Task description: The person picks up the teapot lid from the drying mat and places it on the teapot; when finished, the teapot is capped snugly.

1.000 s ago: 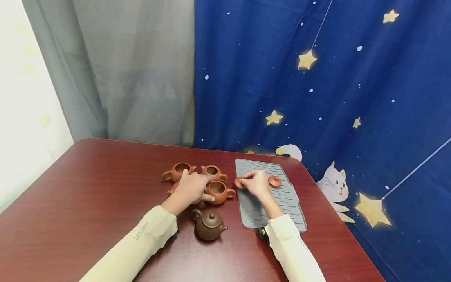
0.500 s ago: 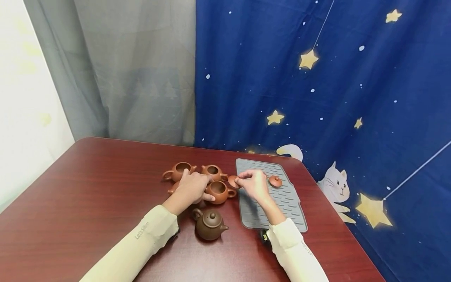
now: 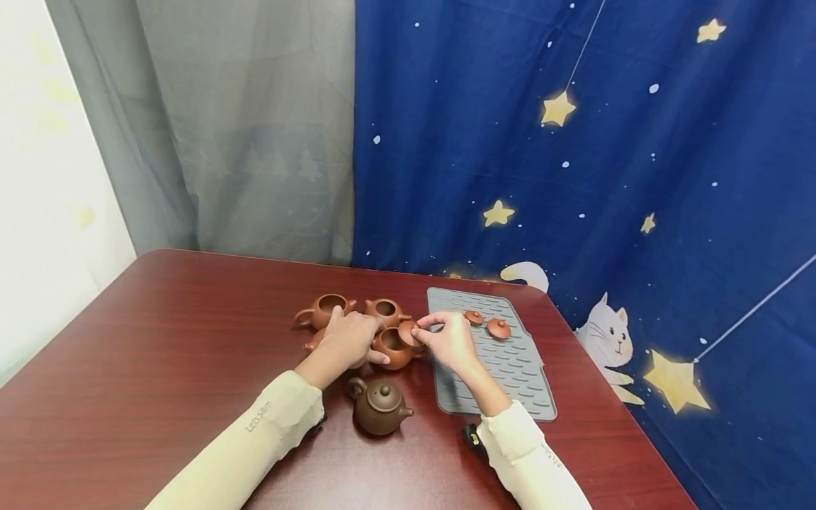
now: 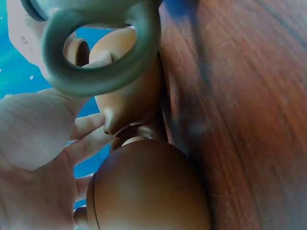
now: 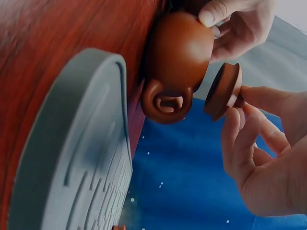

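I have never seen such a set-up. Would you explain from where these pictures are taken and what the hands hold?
There is no machine, only a person's two bare hands. The wide view comes from a camera on the head; the close views, from one on each wrist. On the table stand a dark brown lidded teapot and several reddish-brown teapots, beside a gray mat with two lids. The left hand holds an uncovered teapot; the right hand pinches another lid just above it, not touching it.
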`<state>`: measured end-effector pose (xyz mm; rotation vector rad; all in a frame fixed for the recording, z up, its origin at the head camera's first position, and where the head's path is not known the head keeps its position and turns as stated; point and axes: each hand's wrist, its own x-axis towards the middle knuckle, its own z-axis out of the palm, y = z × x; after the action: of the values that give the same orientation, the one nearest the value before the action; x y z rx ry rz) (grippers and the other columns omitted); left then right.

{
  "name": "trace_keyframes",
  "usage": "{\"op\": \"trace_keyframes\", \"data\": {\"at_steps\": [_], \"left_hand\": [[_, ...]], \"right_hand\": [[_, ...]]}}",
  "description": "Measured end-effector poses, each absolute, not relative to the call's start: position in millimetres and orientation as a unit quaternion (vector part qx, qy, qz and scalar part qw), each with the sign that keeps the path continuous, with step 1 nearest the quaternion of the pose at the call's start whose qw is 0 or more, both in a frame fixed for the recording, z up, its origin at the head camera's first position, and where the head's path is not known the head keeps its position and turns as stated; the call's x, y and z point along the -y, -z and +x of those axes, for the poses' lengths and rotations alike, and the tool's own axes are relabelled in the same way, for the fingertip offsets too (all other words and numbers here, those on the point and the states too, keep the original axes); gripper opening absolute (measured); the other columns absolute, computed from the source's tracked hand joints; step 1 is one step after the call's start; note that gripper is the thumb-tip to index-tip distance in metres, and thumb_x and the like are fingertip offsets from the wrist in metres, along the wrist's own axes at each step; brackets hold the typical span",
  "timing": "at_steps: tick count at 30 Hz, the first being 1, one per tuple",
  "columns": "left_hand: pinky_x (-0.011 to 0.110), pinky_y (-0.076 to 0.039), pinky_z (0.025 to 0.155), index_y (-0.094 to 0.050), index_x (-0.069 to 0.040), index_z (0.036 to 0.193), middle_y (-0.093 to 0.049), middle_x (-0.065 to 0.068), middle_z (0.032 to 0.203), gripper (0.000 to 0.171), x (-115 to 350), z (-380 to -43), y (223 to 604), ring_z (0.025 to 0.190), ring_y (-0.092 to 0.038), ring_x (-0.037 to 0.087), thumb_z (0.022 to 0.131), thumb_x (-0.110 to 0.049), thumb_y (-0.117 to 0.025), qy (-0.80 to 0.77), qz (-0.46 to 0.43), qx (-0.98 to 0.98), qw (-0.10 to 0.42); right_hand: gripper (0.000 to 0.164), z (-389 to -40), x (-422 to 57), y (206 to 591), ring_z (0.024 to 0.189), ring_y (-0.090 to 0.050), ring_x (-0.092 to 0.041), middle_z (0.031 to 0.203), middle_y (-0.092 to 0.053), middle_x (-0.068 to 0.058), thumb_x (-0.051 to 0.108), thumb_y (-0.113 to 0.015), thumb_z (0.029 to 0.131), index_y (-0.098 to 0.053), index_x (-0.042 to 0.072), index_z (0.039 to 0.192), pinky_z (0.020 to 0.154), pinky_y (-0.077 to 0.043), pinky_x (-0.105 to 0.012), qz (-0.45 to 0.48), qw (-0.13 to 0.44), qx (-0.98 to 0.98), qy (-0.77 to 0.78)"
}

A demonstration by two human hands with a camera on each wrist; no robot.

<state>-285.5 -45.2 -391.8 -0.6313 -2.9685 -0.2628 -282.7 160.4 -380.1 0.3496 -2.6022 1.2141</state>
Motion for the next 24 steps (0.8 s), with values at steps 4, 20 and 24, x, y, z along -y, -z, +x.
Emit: {"op": "trace_keyframes", "data": {"at_steps": [4,20,24], "left_hand": [[0.053,-0.032,0.092,-0.064,-0.025,0.132,-0.073,0.001,0.110,0.071,46,-285,391,0.104,-0.064,0.027,0.073,-0.061,-0.077,0.091,-0.209,0.973,0.044],[0.052,-0.033,0.090,-0.066,-0.023,0.128,-0.073,0.002,0.110,0.065,45,-285,392,0.103,-0.065,0.024,0.074,-0.055,-0.080,0.096,-0.205,0.973,0.047],[0.055,-0.032,0.094,-0.068,-0.020,0.122,-0.072,0.003,0.109,0.061,46,-284,391,0.104,-0.064,0.025,0.074,-0.056,-0.080,0.095,-0.207,0.972,0.053]], "right_hand": [[0.006,-282,-158,380,0.057,-0.058,-0.010,0.075,-0.071,-0.001,0.013,-0.083,0.079,-0.077,0.011,0.080,0.052,-0.046,-0.025,0.138,0.130,0.888,-0.418],[0.007,-281,-143,385,0.068,-0.064,-0.009,0.078,-0.073,0.001,0.014,-0.083,0.079,-0.077,0.011,0.080,0.059,-0.051,-0.025,0.159,0.115,0.891,-0.411],[0.007,-283,-141,389,0.070,-0.064,-0.008,0.078,-0.073,0.002,0.014,-0.084,0.079,-0.077,0.011,0.080,0.060,-0.051,-0.026,0.162,0.124,0.893,-0.400]]}}
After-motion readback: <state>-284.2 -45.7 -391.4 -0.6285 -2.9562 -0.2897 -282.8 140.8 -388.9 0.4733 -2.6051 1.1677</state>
